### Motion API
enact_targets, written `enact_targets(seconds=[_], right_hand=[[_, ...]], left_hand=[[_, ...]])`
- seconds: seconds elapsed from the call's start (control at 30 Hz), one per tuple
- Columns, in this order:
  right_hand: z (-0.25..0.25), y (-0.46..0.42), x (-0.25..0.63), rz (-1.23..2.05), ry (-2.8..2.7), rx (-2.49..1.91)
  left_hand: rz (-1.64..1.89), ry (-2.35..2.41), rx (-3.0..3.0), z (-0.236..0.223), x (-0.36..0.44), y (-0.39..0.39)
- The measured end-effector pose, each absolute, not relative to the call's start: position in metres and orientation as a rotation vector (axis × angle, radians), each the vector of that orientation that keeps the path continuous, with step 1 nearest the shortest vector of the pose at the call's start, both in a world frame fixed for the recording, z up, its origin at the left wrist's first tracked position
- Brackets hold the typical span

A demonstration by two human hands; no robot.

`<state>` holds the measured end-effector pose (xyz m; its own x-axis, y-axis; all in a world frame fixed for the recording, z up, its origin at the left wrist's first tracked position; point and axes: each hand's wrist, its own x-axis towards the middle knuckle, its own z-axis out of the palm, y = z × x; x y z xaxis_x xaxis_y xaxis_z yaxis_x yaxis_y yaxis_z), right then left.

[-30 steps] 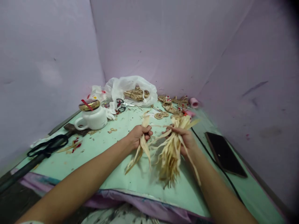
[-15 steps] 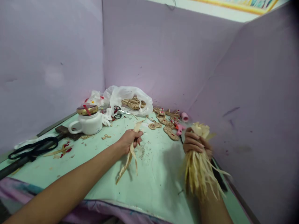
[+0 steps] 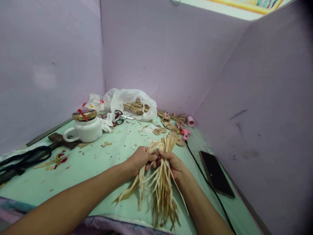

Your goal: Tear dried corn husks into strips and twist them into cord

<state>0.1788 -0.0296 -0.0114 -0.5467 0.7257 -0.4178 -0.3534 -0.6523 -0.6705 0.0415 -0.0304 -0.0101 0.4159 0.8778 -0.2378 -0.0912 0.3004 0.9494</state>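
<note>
Bringing the right grip back from the right to meet the left grip, so putting husk bundle and loose strips within reach of both. Clasping the bundle with the right; clutching the strips in the closed left. Holding everything above the tabletop, near its front edge. Finding no legible brand or writing, even on the wrapper at the back.

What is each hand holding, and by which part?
The right hand holds a bundle of dry strips near its upper end; the left hand holds a few loose strips, also towards their upper ends.
</note>
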Motion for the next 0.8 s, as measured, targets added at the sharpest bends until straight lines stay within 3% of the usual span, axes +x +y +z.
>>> enact_targets(seconds=[0.3, 0.5, 0.8], right_hand=[[0.001, -0.022, 0.191, 1.672, -0.523, -0.945], [-0.006, -0.030, 0.177, 1.416, -0.763, -1.071], [-0.008, -0.031, 0.173, 1.490, -0.794, -1.251]], left_hand=[[0.807, 0.915, 0.784, -0.006, 0.036, -0.022], [0.778, 0.913, 0.698, -0.010, 0.038, -0.021], [0.911, 0.853, 0.736, -0.009, 0.045, -0.026]])
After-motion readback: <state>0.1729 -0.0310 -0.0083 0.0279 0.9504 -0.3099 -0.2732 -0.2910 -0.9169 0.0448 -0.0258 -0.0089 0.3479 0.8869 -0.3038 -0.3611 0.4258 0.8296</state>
